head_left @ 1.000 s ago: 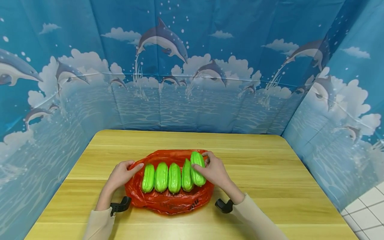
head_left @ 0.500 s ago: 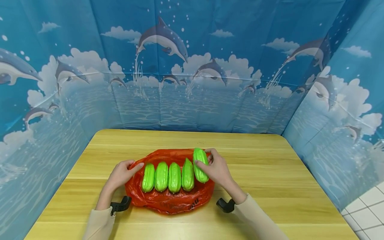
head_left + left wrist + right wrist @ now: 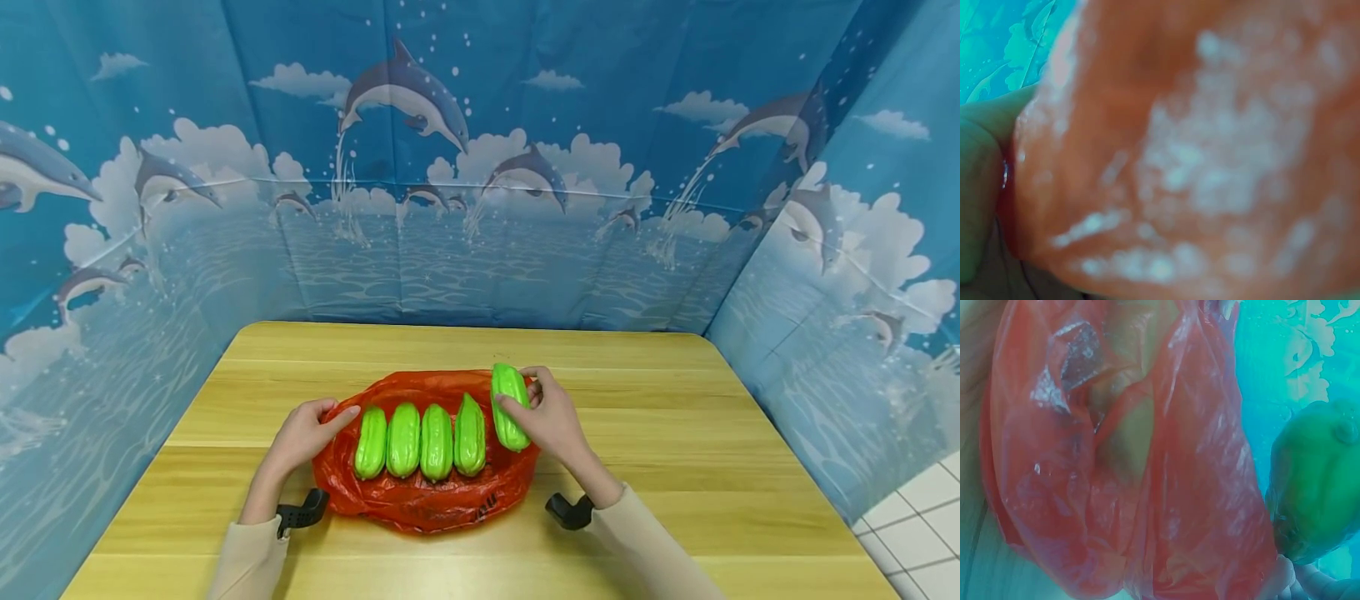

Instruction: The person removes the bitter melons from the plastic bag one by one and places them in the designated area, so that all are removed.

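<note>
In the head view a red plastic bag lies spread open on the table. Several bright green, ridged, oblong fruits stand side by side in it, among them one fruit near the left and a pointed one at the row's right end. My left hand holds the bag's left rim between thumb and fingers; up close, the bag film fills the left wrist view. Between the thumb and fingers of my right hand is another green fruit, tilted, over the bag's right side. The right wrist view shows that fruit's underside.
The light wooden table extends around the bag. A blue dolphin-print curtain hangs behind and beside it. White floor tiles appear at the lower right. Each wrist wears a black mount, such as the left one.
My right hand has shifted slightly right and away from me with its green fruit, opening a gap from the row. My left hand stays at the bag's rim.
</note>
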